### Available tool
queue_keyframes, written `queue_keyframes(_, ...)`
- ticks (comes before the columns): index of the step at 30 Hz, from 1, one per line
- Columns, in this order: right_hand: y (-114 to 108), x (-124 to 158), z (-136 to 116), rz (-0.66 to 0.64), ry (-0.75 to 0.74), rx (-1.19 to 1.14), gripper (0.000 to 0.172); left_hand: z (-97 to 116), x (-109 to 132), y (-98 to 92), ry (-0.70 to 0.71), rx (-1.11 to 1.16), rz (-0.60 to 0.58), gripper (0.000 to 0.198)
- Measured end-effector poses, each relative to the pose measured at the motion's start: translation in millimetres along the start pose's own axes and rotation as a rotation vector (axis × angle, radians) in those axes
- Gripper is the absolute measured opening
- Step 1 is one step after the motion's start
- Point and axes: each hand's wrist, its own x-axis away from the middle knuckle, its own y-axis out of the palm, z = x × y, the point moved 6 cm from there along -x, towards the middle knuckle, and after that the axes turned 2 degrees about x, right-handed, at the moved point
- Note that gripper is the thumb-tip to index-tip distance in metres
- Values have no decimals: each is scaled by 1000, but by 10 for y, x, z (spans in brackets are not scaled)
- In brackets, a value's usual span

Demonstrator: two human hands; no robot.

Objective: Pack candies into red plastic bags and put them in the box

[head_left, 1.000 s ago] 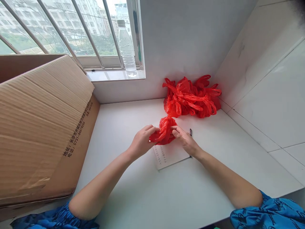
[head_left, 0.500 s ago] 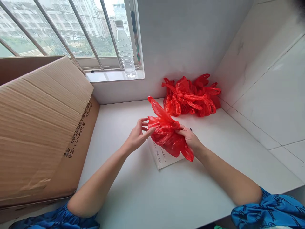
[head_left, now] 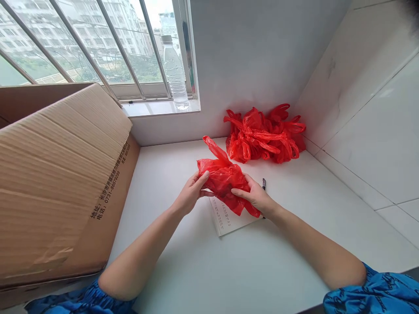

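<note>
Between my hands, above the white counter (head_left: 183, 270), is a crumpled red plastic bag (head_left: 225, 181). One of its handle loops sticks up toward the far left. My left hand (head_left: 193, 189) grips its left edge, thumb on top and fingers beneath. On the right side, my right hand (head_left: 257, 196) holds the bag with the thumb lying across its front and the other fingers behind, mostly hidden. Under the bag lies a notebook (head_left: 224, 224) with handwritten columns, partly covered. A dark pen (head_left: 264, 184) shows just beyond my right hand.
A heap of red plastic bags (head_left: 265, 135) lies against the back wall in the corner. A large cardboard box (head_left: 65, 174) with printed lettering stands at the left. On the sill of the barred window is a clear bottle (head_left: 176, 76). White tiles (head_left: 366, 109) line the right wall.
My left hand has closed on the bag's left edge; before, its fingers were spread beside it. My right thumb now lies across the front. More of the pen shows.
</note>
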Motion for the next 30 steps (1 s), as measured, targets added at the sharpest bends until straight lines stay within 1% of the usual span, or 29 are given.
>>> queue_keyframes(3, -82, -48, 23, 87, -49, 7, 59, 4, -22, -43, 4, 9, -26, 46)
queue_keyframes(6, -108, -47, -39, 127, -141, 86, 57, 38, -33, -94, 63, -46, -23, 43)
queue_keyframes(8, -123, -1, -129, 178, -224, 226, 58, 49, -40, -114, 96, -70, -39, 40)
queue_keyframes(10, -125, 68, -242, 220, -325, 434, 59, 58, -53, -164, 128, -84, -15, 37)
queue_keyframes(11, -113, 99, -291, 216, -372, 541, 61, 64, -61, -210, 147, -86, 27, 37)
queue_keyframes(12, -98, 125, -331, 195, -414, 629, 63, 73, -69, -274, 167, -81, 94, 38)
queue_keyframes(14, -73, 152, -375, 118, -474, 708, 63, 99, -71, -432, 207, -53, 268, 43)
queue_keyframes(16, -81, 142, -372, 56, -467, 677, 48, 140, -56, -568, 246, -37, 412, 44)
queue_keyframes(17, -97, 127, -361, 54, -444, 655, 42, 172, -44, -611, 267, -54, 454, 41)
queue_keyframes(18, -111, 112, -347, 67, -420, 649, 40, 211, -34, -630, 285, -94, 468, 40)
queue_keyframes(19, -111, 99, -334, 80, -403, 668, 39, 248, -27, -622, 291, -161, 450, 38)
queue_keyframes(21, -43, 92, -319, 71, -430, 763, 31, 285, -26, -539, 246, -335, 338, 39)
queue_keyframes(22, 25, 97, -307, 38, -464, 822, 29, 280, -24, -482, 201, -420, 266, 41)
queue_keyframes(24, 179, 111, -255, -58, -515, 923, 34, 248, -11, -384, 118, -536, 151, 45)
queue_keyframes(26, 286, 116, -184, -105, -519, 996, 35, 229, -3, -325, 88, -548, 92, 49)
queue_keyframes(27, 313, 113, -153, -107, -508, 1015, 30, 231, -6, -313, 90, -519, 80, 51)
queue_keyframes(29, 307, 98, -118, -67, -466, 981, 15, 258, -18, -327, 112, -429, 87, 54)
queue_keyframes(30, 273, 85, -110, -29, -429, 927, 13, 289, -23, -360, 130, -381, 121, 56)
